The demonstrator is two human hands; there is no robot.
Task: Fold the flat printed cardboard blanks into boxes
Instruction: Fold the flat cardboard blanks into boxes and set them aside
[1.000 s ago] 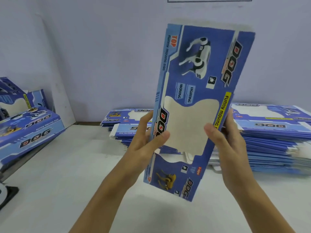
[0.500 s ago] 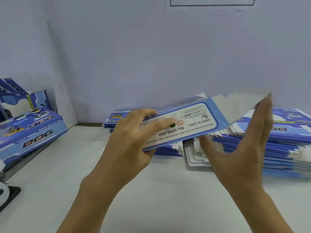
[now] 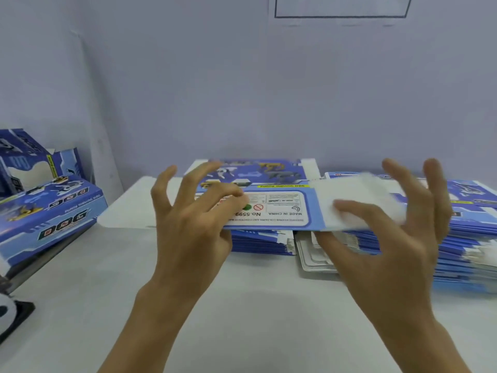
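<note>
Nearest to us, two bare forearms reach out over the white table [image 3: 242, 319]. The left hand [image 3: 188, 232] pinches the blank [image 3: 282, 208] at its near edge: the thumb presses on the printed panel beside the "No. 5599" label while the other fingers spread up and apart over it. The right hand [image 3: 390, 238] is blurred; its thumb lies on the white flap at the blank's right end and part of the hand shows under that flap, so we record it as grasping the blank, with the remaining fingers raised and splayed. The blank is held nearly level above the table, between the two hands, its label panel facing up and reading upside down to us, a white flap projecting at each end.

Just beyond and below the blank, stacks of flat blanks [image 3: 457, 251] rest on the table, running from centre to the far right, with a few white card inserts [image 3: 314, 254] lying at their near edge. At the left edge, folded boxes [image 3: 53, 205] marked "DOG" are piled against the wall [image 3: 242, 90]. Behind everything stands that pale wall.
</note>
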